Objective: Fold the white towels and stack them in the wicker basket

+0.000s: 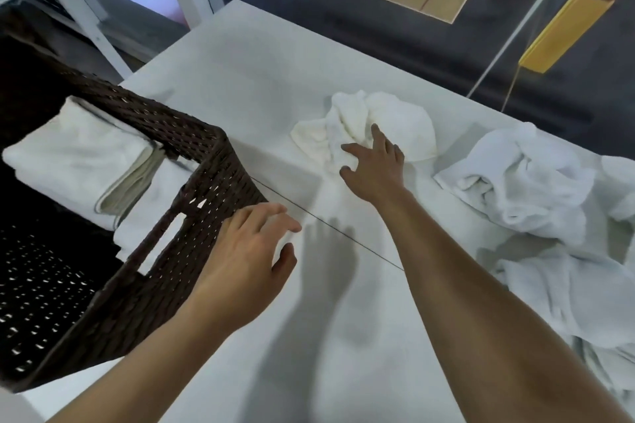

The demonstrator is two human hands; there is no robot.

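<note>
Cannot see all of the wicker basket (213, 182), cut off left, the folded towels (79, 154) behind its wall, or the towel heap (536, 189) cropped at the right edge of the counter (240, 79).

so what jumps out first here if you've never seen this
The right hand stretched out onto a crumpled white towel at centre draws the eye first. To the left, the dark wicker basket holds folded towels, with the left hand by its corner. A rumpled towel heap lies on the right.

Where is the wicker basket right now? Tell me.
In the head view, the wicker basket sits at the table's left edge, folded towels inside, with the left hand beside its right wall.
</note>
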